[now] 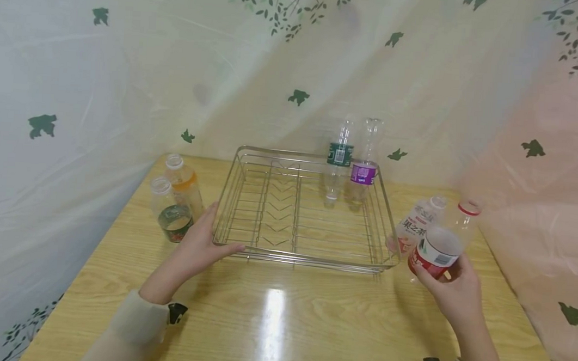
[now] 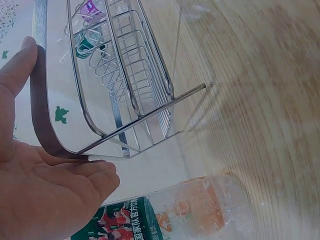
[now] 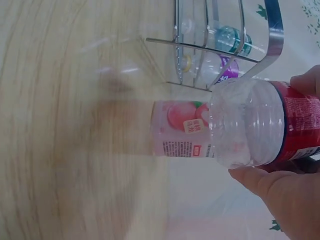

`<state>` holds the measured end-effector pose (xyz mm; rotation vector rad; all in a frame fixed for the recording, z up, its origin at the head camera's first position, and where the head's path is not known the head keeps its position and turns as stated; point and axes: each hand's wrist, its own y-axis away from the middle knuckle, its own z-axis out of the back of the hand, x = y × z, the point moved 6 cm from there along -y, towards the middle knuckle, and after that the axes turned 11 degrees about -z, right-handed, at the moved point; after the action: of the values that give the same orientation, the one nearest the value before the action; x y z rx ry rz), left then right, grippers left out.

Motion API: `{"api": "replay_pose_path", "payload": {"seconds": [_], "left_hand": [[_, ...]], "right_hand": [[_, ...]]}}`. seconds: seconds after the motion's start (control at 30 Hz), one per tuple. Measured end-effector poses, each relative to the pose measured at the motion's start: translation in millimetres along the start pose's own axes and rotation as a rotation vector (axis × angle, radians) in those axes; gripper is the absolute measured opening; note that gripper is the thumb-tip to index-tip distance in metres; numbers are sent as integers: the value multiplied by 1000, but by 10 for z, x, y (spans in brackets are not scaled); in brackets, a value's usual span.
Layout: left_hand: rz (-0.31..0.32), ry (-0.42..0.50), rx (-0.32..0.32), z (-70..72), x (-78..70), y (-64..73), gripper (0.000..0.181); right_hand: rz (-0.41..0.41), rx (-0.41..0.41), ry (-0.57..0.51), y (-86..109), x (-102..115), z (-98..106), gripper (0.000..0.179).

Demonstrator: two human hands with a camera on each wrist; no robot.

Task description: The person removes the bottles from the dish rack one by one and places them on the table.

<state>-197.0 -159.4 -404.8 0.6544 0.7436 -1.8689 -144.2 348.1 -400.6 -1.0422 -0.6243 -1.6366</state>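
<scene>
Six plastic bottles [image 1: 363, 174], one wire rack [image 1: 314, 258]; left hand [image 1: 198, 252], spread, touches its near-left corner; right hand [image 1: 457, 292] grips red-labelled bottle [image 1: 434, 258].

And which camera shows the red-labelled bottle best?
The head view: the red-labelled bottle shows from mouth to base, though the right hand covers part. The right wrist view gives only its base and some label, closer; the left wrist view misses it.

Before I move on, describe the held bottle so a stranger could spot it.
Find the wire rack on the table. To its right, the right hand grips a clear bottle. Its red-and-white label and red neck ring set it apart from the pale-labelled bottle beside it.
</scene>
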Motion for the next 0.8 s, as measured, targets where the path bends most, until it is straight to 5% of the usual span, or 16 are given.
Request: {"api": "replay_pose_path", "payload": {"seconds": [0.33,0.8], "left_hand": [[33,0,19,-10,42,14,125],[53,8,18,-20,48,17,121]], "right_hand": [[6,29,79,-39,-104,-35,74],[-61,180,178,-69,-232,-111,71]]}}
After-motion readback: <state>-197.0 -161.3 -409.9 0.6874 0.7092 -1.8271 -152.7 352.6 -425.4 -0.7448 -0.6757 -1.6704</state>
